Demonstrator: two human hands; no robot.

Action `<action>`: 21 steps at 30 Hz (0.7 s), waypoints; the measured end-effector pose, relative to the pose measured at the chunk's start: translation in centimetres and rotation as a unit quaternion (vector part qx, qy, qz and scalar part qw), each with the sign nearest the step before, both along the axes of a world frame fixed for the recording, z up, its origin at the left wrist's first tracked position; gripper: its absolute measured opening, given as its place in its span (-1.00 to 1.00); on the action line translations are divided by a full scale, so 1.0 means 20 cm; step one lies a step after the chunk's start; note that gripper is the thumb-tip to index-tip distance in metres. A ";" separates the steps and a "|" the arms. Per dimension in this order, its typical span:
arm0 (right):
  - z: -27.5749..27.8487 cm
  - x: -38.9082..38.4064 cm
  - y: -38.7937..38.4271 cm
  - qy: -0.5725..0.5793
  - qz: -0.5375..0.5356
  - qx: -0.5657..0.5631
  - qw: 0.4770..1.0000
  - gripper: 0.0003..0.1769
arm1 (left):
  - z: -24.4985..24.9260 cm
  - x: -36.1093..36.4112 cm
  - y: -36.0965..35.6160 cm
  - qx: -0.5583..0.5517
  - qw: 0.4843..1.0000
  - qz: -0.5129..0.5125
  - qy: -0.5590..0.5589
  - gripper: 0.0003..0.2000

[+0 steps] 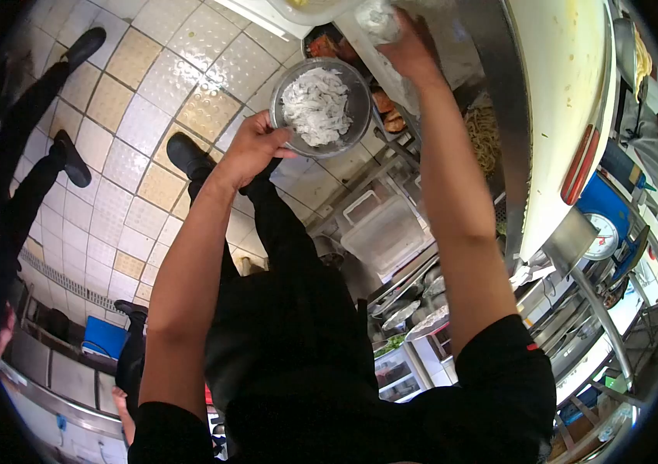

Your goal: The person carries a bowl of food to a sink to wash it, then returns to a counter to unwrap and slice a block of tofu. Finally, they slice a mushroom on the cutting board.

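Observation:
My left hand (254, 151) grips the rim of a round metal bowl (360, 116), its thumb over the edge. White, flour-coated strips (316, 107) fill much of the bowl, which hangs above the tiled floor. Higher up and to the right, my right hand (408, 48) is closed round something beside a white powdery lump (377, 21), at the edge of a pale container. Whether the fingers hold part of that lump or a bag is too small to tell. Reddish-brown food pieces (389, 108) lie between the bowl and my right forearm.
Noodles (483, 138) lie beyond my right forearm. A clear plastic container (387, 228) stands below the bowl. At the right are a white lid-like panel (557, 93) with a red handle and a dial scale (601, 236). Another person's legs (35, 147) show at the left.

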State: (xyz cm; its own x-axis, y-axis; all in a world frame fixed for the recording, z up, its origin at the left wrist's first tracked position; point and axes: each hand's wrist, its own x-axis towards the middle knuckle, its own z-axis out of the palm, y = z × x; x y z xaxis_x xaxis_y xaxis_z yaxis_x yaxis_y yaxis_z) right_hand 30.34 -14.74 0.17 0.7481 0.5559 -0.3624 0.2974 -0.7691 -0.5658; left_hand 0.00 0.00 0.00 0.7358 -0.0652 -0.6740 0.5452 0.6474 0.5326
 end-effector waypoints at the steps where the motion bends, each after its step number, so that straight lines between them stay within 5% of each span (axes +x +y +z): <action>1: 0.01 0.00 0.03 -0.092 0.049 -0.111 0.988 0.00 | 0.00 0.00 0.00 0.003 1.000 0.001 0.000 -0.71; 2: 0.04 0.00 0.06 -0.183 0.096 -0.220 0.953 -0.11 | 0.00 0.00 0.01 0.005 1.000 0.002 0.001 -0.72; 5: 0.06 -0.11 0.08 -0.125 0.041 -0.176 0.976 -0.31 | 0.12 -0.19 0.13 0.052 0.997 -0.015 0.054 -0.73; 6: 0.18 -0.13 0.03 -0.068 -0.060 -0.094 0.991 -0.40 | 0.12 -0.20 0.12 0.050 0.997 -0.014 0.053 -0.73; 11: 0.28 0.13 -0.27 -0.044 -0.013 -0.175 0.984 -0.35 | 0.04 -0.08 0.02 0.029 0.998 0.000 0.049 -0.74; 14: 0.16 0.07 -0.26 -0.163 0.097 -0.219 0.957 -0.19 | 0.02 -0.05 -0.01 0.024 0.999 -0.002 0.039 -0.75; 21: 0.27 0.15 -0.33 -0.095 -0.028 -0.193 0.976 -0.24 | 0.03 -0.05 0.03 0.022 0.999 -0.012 0.031 -0.75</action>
State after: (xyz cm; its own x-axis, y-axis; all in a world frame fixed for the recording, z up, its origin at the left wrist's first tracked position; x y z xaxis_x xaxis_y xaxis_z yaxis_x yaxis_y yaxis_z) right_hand 33.34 -21.39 5.53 0.8475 0.3623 -0.3881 0.3209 -0.9319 -0.1692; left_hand -0.94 0.52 0.64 0.6915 -0.0519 -0.7205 0.5930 0.6103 0.5252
